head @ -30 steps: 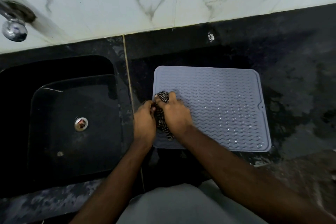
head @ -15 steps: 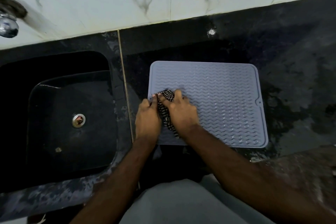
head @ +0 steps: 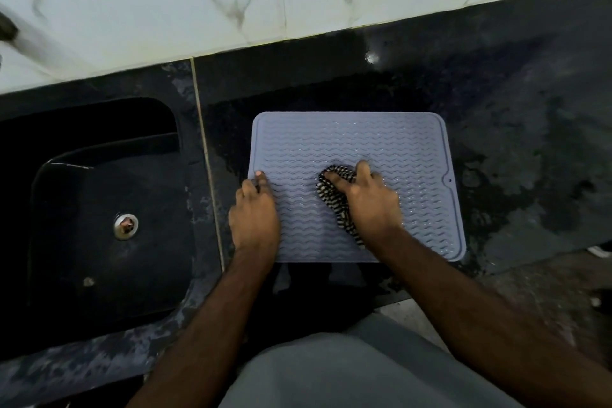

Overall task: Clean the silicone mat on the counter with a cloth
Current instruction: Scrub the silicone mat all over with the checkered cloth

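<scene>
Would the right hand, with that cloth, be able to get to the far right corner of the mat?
Probably yes. The right hand presses the cloth near the middle of the mat, and nothing lies on the ribbed surface between it and that corner. The left hand rests on the mat's left edge, out of the way.

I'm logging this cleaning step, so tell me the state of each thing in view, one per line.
Grey ribbed silicone mat: flat on the counter, wet sheen.
Black-and-white checked cloth: bunched, pressed onto the mat.
Right hand: gripping the cloth.
Left hand: flat on the mat's left edge, holding nothing.
Black stone counter: wet patches around the mat.
Black sink: no dishes, drain uncovered.
</scene>
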`<state>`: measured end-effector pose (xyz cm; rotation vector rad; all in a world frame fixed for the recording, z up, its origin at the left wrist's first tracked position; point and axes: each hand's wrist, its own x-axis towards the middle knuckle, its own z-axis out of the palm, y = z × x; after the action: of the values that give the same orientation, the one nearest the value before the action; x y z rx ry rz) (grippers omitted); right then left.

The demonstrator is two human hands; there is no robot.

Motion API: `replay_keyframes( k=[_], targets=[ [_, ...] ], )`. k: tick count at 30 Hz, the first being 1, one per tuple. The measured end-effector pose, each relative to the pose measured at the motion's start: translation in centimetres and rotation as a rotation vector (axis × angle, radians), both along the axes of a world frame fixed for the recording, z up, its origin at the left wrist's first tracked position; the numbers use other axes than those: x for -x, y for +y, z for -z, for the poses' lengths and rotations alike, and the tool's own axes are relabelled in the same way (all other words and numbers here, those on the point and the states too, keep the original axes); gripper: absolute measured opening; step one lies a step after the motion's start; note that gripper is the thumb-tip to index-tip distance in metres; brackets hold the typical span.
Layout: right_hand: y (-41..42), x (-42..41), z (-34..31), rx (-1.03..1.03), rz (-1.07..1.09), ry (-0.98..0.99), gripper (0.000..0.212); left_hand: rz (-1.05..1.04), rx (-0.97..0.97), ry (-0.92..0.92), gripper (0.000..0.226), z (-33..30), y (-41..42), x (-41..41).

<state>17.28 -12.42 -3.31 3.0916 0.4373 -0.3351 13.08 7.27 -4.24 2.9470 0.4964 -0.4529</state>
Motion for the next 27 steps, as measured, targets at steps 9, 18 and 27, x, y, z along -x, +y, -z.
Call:
replay_keyframes(
  k=[9, 18, 27],
  targets=[
    [0.4, -0.3, -0.3, -0.035, -0.013, 0.01, 0.059, 0.233, 0.557, -0.243, 0.072, 0.1, -5.1, -1.3],
    [-7.3, -1.7, -0.2, -0.02, -0.056, -0.037, 0.051, 0.082, 0.467, -0.336, 0.078, 2.2, -7.2, -0.9],
    [-12.6, -1.8, -0.3, 0.007, 0.043, -0.067, 0.045, 0.11, 0.345, -0.364, 0.089, 1.9, -8.5, -2.0]
  ],
)
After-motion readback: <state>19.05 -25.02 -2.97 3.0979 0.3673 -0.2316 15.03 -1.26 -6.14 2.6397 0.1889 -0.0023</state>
